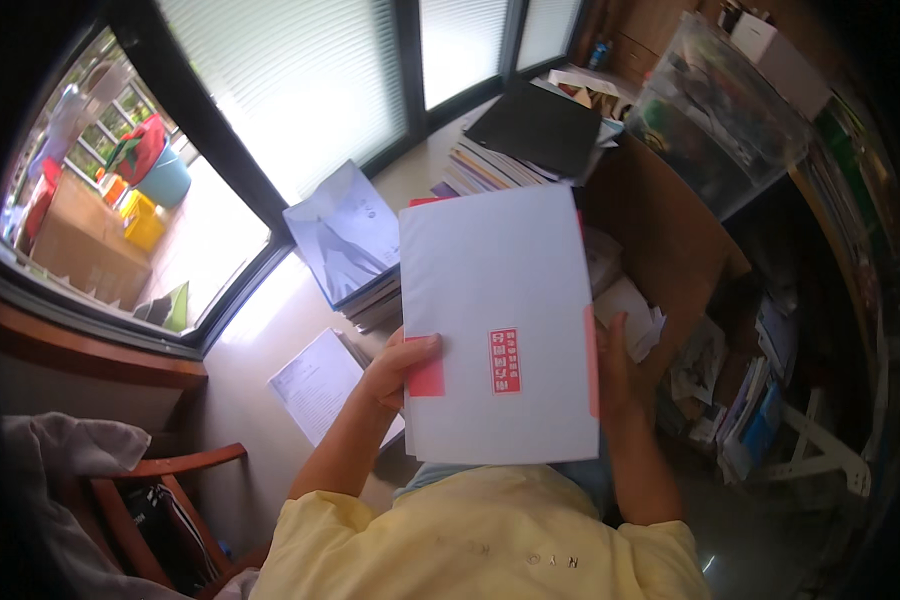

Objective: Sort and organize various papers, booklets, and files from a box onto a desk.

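A large white paper folder point(495, 262) is held up in front of my chest. It has pink patches at both side edges and a red label with writing, upside down from here. My left hand point(397, 367) grips its left edge, thumb on the front over a pink patch. Along the right edge lies my right hand point(619, 367), its thumb pointing up and its fingers mostly hidden. Red edges of something behind the folder peek out at its top and right side.
Left of the folder stands a book stack point(352, 240), with stapled papers point(319, 386) nearer me on the pale floor. Behind are piled papers under a black folder point(536, 127). A clear plastic bin point(712, 120) is at upper right, a wooden chair point(172, 480) at lower left.
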The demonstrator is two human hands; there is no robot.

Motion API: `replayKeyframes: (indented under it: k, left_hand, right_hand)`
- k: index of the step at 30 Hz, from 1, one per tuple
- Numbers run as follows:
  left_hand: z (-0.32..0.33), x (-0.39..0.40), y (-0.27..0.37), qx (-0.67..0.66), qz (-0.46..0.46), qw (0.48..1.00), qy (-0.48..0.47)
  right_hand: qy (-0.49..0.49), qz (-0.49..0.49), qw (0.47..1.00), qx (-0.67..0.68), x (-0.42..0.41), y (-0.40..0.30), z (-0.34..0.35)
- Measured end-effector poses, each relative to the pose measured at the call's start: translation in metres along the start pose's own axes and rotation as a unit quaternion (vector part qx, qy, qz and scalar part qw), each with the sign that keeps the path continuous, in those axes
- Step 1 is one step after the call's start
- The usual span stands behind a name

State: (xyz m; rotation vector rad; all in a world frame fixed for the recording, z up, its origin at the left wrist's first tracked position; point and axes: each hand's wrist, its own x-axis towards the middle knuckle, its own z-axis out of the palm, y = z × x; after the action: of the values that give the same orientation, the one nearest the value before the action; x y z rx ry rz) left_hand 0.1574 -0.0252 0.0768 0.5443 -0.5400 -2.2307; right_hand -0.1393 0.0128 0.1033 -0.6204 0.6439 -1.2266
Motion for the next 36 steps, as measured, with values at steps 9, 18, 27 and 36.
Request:
replayKeyframes:
  k: [9,18,27,36]
  left_hand:
    - [-0.094,-0.020,0.026,0.079,0.126,0.957,0.250]
    - [-0.200,0.056,0.164,0.192,0.219,0.904,0.312]
    - [-0.263,0.110,0.159,0.248,0.150,0.840,0.459]
    - [-0.270,0.097,0.177,0.595,0.060,0.626,0.500]
  right_hand:
    - [-0.047,0.014,0.959,-0.277,0.134,0.077,0.036]
    - [-0.125,0.034,0.918,-0.375,0.358,0.119,0.072]
    - [0.025,-0.024,0.795,-0.606,0.368,0.205,0.010]
    - [-0.014,0.034,0.789,-0.614,0.362,0.190,0.027]
